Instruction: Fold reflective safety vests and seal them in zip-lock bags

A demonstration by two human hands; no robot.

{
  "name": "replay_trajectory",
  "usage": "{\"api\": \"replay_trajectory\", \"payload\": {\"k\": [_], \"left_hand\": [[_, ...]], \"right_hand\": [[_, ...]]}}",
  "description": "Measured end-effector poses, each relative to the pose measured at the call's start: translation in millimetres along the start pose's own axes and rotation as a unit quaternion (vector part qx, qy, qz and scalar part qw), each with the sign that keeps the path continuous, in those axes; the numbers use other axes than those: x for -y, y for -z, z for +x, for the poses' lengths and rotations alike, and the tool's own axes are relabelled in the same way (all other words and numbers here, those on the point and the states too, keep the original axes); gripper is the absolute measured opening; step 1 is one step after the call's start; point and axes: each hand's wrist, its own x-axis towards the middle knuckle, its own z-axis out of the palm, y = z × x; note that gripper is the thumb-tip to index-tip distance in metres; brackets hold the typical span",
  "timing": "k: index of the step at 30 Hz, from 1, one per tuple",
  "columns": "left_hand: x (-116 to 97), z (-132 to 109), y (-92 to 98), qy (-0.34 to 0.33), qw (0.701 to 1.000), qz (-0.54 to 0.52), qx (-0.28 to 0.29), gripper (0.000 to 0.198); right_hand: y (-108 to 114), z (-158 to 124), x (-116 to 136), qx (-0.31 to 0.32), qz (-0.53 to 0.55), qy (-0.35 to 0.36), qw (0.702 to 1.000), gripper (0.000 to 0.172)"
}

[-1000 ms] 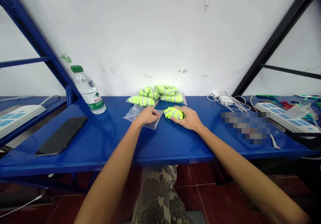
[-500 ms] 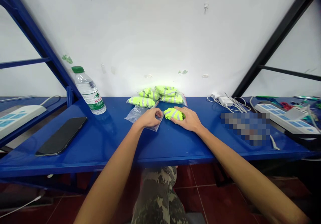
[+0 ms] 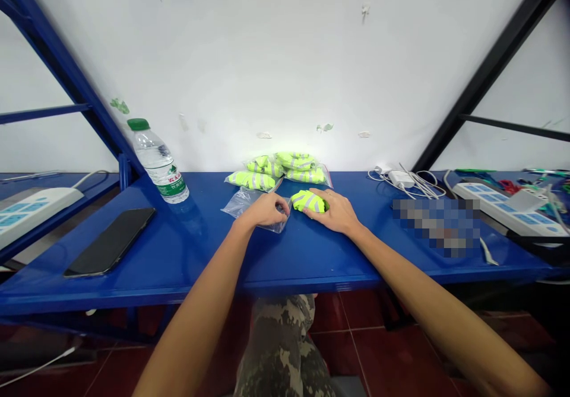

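Note:
My left hand pinches the open-end side of a clear plastic bag that lies flat on the blue table. Fingers and thumb curl together at the bag's right edge. Just right of it, my right hand is wrapped round a folded bundle of neon-yellow fabric with grey reflective stripes, resting on the table. The bundle and the bag's edge are close together; whether they touch I cannot tell. Behind both hands, several bagged yellow bundles are piled against the wall.
A water bottle with a green cap stands at the left, a black phone before it. White cables and a charger lie at the right, near a blurred-out item and a power strip. The blue table's front edge is nearest me.
My left fingers have curled a little more at the bag's edge, and that edge has shifted slightly. The right hand and the yellow bundle have hardly moved.

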Motion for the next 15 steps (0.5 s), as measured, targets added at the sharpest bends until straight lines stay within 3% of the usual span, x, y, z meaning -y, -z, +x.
{"api": "replay_trajectory", "payload": {"k": [6,15], "left_hand": [[0.8,0.2,-2.2,0.015,1.000,0.014,-0.009,0.018],[-1.6,-0.9,-1.2,0.018,0.999,0.038,-0.022,0.034]], "right_hand": [[-2.0,-1.1,1.0,-0.020,0.000,-0.016,1.000,0.066],[-2.8,-1.3,-0.8,-0.038,0.047,0.016,0.998,0.065]]}}
